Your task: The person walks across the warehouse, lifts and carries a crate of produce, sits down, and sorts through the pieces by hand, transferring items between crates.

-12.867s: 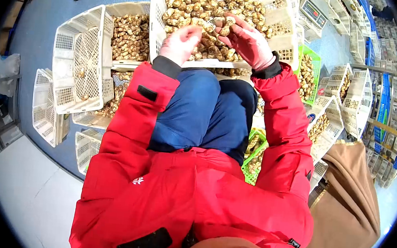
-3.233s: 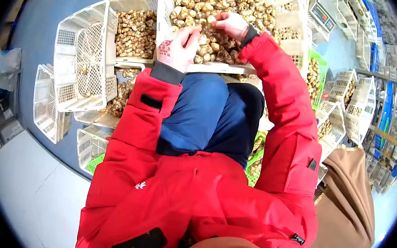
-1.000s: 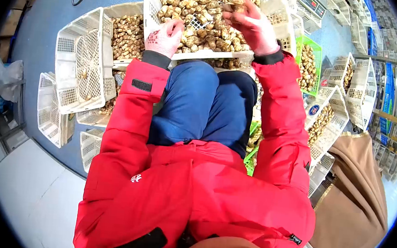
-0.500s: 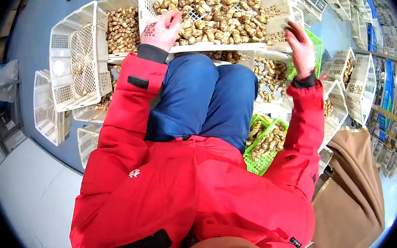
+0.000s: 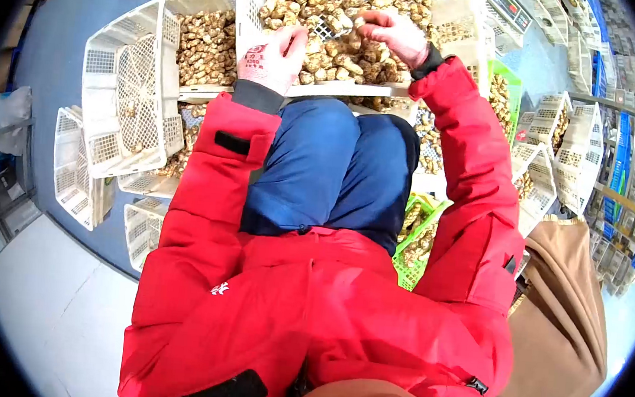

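A large white crate (image 5: 248,4) in front of my knees holds many knobbly cream-and-brown pieces (image 5: 328,57) that look like stubby mushrooms. My left hand (image 5: 275,59), in a pale glove with red print, is over the crate's near left corner. Its fingers are bent together, and whatever they hold is hidden. Further right, my right hand (image 5: 398,39) reaches in over the heap from the side. Thumb and finger pinch a small pale mushroom-like piece (image 5: 359,23) above the other pieces.
White crates with more pieces stand to the left (image 5: 164,74) and right (image 5: 539,179). A green basket (image 5: 410,269) sits beside my right thigh, and another green basket (image 5: 517,83) lies beyond my right sleeve. A scale (image 5: 510,6) is at the upper right. Brown cloth (image 5: 559,307) hangs at lower right.
My right hand has swung left from outside the crate's right edge to above the heap, where it pinches a piece. My left hand stays near the left corner, fingers still bent.
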Demonstrator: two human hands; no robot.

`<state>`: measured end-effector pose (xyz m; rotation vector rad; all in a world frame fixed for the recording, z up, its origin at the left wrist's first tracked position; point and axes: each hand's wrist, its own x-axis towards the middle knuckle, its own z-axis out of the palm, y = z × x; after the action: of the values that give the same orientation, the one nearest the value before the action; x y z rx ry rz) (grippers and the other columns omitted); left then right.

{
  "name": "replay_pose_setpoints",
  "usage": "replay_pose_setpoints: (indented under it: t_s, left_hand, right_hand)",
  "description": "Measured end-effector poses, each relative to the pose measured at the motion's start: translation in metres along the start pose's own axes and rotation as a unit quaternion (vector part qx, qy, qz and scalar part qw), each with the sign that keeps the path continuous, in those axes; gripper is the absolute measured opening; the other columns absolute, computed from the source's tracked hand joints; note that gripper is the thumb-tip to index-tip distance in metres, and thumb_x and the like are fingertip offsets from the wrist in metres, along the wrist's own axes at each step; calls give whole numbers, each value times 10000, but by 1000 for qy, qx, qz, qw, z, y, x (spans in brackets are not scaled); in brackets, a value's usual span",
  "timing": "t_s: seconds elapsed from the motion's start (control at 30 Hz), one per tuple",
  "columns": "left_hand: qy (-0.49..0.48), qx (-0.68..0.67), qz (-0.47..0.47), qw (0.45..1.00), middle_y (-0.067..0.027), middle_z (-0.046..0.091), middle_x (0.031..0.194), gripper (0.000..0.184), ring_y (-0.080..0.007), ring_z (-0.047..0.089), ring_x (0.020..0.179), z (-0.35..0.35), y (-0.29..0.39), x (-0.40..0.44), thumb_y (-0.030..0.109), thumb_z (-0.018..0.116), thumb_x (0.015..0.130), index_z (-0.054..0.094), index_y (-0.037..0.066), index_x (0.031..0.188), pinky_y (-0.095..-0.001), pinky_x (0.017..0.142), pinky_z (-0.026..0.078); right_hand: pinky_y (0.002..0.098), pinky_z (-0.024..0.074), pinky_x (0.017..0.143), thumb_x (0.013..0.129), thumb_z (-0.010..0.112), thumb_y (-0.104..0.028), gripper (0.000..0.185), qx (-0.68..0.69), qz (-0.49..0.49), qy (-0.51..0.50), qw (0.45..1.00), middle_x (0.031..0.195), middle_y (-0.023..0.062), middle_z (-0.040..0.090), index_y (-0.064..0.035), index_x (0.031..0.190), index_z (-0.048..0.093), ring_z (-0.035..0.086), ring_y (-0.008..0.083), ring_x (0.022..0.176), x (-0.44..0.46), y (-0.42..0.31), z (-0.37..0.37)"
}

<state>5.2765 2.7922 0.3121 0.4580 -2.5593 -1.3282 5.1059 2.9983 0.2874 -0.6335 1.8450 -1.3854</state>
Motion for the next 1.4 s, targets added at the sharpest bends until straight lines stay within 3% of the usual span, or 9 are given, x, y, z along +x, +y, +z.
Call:
replay_pose_setpoints:
  t_s: [0.03, 0.07, 0.13, 0.2, 0.3, 0.6, 0.83, 1.2, 1.4]
  left_hand:
    - [4, 0, 1, 1000, -86, 655, 957, 274, -280, 629, 865, 1, 0, 0, 314, 523, 882, 630, 122, 1045, -356, 737, 486]
    - [7, 1, 3, 1000, -84, 656, 960, 273, -279, 628, 866, 2, 0, 0, 313, 524, 882, 631, 121, 1045, -356, 737, 486]
    - [5, 25, 7, 1000, -89, 657, 945, 268, -281, 628, 851, -3, 8, 0, 325, 528, 876, 635, 134, 1031, -364, 728, 486]
    - [-4, 34, 9, 999, -94, 656, 933, 262, -280, 629, 848, -5, 9, -1, 327, 525, 876, 637, 141, 1023, -367, 722, 486]
    - [-15, 27, -13, 999, -103, 655, 917, 270, -288, 627, 845, -5, 12, -1, 340, 520, 878, 635, 142, 1022, -375, 716, 485]
    - [-2, 63, 8, 998, -91, 651, 949, 269, -295, 622, 870, 0, 3, 0, 347, 511, 865, 627, 176, 1037, -382, 743, 483]
    - [-2, 53, 18, 998, -90, 648, 959, 270, -304, 616, 880, 0, 1, 1, 337, 497, 872, 628, 164, 1033, -390, 746, 481]
    - [-13, 70, -17, 997, -89, 644, 977, 273, -302, 614, 890, 0, 2, 1, 350, 501, 871, 625, 165, 1030, -386, 751, 479]
    - [-8, 55, -1, 998, -103, 643, 959, 273, -313, 612, 878, 0, 2, 0, 348, 512, 865, 620, 159, 1030, -392, 749, 481]
  right_hand:
    - [263, 460, 824, 880, 564, -205, 413, 86, 46, 25, 995, 1014, -6, 595, -16, 1244, 514, 552, 88, 862, -20, -30, 3]
    - [315, 462, 864, 901, 556, -218, 448, 239, 15, 8, 971, 1076, 23, 594, -52, 1305, 459, 562, 113, 930, -28, -29, -2]
    - [339, 449, 928, 911, 563, -286, 549, 341, -14, -37, 939, 1107, 20, 576, -69, 1374, 363, 550, 112, 1019, -49, -38, 1]
    - [420, 381, 1007, 922, 537, -237, 579, 414, -48, -20, 909, 1227, 112, 522, -70, 1408, 269, 520, 230, 1133, -64, -53, 18]
    - [410, 416, 957, 861, 631, -206, 631, 381, -84, 13, 921, 1216, 171, 532, -13, 1370, 311, 536, 270, 1114, -73, -65, 24]
    - [260, 450, 861, 837, 580, -76, 477, 178, -88, 87, 976, 1101, 86, 608, -6, 1293, 459, 581, 137, 981, -104, -78, 22]
    - [246, 419, 891, 825, 630, -95, 545, 184, -106, 109, 971, 1154, 54, 569, -7, 1322, 426, 538, 100, 998, -108, -86, 38]
    - [271, 440, 929, 778, 523, 10, 469, 205, -112, 102, 967, 1126, 114, 599, 29, 1246, 501, 570, 173, 1064, -114, -86, 35]
    - [250, 475, 814, 801, 591, 3, 438, 180, -198, 393, 880, 1020, 141, 630, 46, 1227, 499, 610, 161, 920, -137, -82, -59]
